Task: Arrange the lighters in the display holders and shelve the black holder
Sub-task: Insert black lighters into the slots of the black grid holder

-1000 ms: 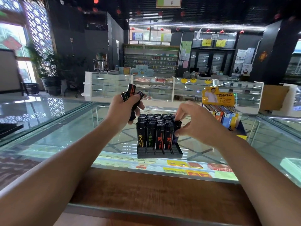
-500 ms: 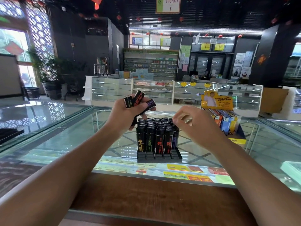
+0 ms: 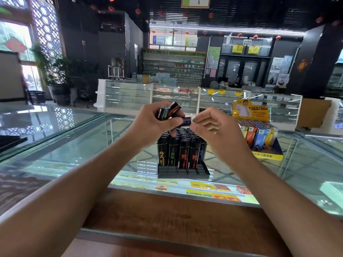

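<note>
- Both hands meet just above the black holder: left hand clenched round a bunch of black lighters, right hand curled, fingertips pinching the end of one lighter that sticks out of the bunch
- Black holder stands on the glass counter, its rows packed with upright black lighters, front slots bare
- Right of the holder, apart from it, a yellow display box holds coloured lighters
- Nearer than the holder, bare glass runs to the counter's wooden edge
</note>
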The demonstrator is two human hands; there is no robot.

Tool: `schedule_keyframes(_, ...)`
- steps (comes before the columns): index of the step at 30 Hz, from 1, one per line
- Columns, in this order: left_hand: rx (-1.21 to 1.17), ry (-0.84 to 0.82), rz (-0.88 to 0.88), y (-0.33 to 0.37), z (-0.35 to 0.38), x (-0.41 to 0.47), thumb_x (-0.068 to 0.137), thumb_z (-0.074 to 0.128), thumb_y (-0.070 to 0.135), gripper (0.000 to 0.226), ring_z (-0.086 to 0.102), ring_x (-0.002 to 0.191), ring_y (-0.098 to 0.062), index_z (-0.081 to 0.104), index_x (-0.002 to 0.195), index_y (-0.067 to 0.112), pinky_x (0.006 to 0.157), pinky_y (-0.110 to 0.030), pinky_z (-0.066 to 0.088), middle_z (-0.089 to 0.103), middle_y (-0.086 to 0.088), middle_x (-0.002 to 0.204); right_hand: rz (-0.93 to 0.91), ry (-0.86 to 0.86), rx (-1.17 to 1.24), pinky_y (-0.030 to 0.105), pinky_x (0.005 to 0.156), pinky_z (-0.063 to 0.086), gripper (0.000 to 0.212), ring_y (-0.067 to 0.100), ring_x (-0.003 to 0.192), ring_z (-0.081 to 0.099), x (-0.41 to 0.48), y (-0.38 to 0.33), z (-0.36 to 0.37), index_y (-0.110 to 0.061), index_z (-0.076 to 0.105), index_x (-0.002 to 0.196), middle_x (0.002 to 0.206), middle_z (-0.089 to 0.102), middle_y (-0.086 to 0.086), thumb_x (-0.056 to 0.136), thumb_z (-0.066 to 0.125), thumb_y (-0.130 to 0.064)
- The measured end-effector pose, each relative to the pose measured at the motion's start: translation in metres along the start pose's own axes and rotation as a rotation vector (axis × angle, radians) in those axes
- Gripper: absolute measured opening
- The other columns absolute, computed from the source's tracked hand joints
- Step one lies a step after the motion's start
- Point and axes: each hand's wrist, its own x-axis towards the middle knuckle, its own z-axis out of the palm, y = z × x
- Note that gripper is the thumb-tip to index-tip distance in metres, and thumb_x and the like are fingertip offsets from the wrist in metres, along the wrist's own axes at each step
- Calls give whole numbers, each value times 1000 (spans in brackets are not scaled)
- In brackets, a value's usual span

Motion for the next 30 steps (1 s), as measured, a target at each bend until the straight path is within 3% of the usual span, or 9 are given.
schedule_keyframes(5, 32, 4, 26, 4, 2, 0, 90, 78, 12, 19, 72, 66, -22, 65, 101, 2, 78, -36, 61, 73, -15, 88, 12, 44, 100, 22, 81, 58, 16, 9, 87, 72, 2, -2, 2, -14, 69, 101, 90, 75, -6, 91, 81, -14)
schedule_keyframes(9, 21, 52, -13, 1, 0, 2, 92, 76, 15, 18, 73, 65, -24, 66, 104, 7, 76, -26, 55, 75, -3, 89, 3, 148, 156, 35, 88, 61, 13, 16, 90, 73, 3, -4, -3, -13, 71, 105, 93, 75, 2, 94, 77, -9)
schedule_keyframes(13, -30, 78, -44, -6, -4, 5, 92, 75, 11, 14, 68, 60, -24, 70, 104, 6, 75, -32, 58, 76, -7, 90, 16, 207, 162, 48, 90, 61, 13, 23, 91, 73, 5, 0, -7, -18, 72, 103, 93, 75, 3, 95, 76, -8)
schedule_keyframes(16, -41, 113, -39, -6, -5, 5, 91, 76, 9, 12, 66, 57, -21, 71, 102, 8, 65, -26, 54, 75, -14, 91, 50, 160, 144, 36, 84, 61, 15, 18, 90, 70, 3, -1, -4, -15, 67, 98, 93, 72, 2, 92, 79, -9)
schedule_keyframes(19, -44, 148, -41, -3, -6, 5, 90, 78, 9, 12, 63, 53, -18, 70, 100, 10, 54, -19, 46, 77, -10, 86, 45, 110, 86, 21, 77, 55, 19, 9, 85, 68, 1, -4, -3, -17, 65, 96, 90, 72, -8, 89, 83, -14)
schedule_keyframes(22, -58, 158, -42, -1, -5, 5, 90, 78, 12, 12, 60, 49, -18, 70, 99, 10, 47, -17, 42, 77, -13, 87, 54, 55, 57, 23, 81, 55, 22, 8, 88, 69, 1, -6, -4, -27, 72, 104, 94, 74, -10, 90, 82, -13)
schedule_keyframes(26, -53, 157, -49, 1, -1, 3, 92, 77, 12, 18, 55, 41, -13, 68, 103, 1, 39, -15, 37, 75, -5, 75, 50, -46, -12, 28, 85, 54, 44, 9, 94, 68, 0, -6, -1, -34, 68, 123, 100, 72, -10, 91, 77, -5)
schedule_keyframes(30, -112, 176, -87, 3, 0, 4, 99, 69, 18, 20, 52, 40, -15, 66, 106, -1, 36, -15, 34, 75, -12, 77, 68, -60, -20, 15, 73, 50, 66, 5, 87, 64, 0, -11, -2, -47, 51, 144, 105, 64, -4, 97, 69, -3)
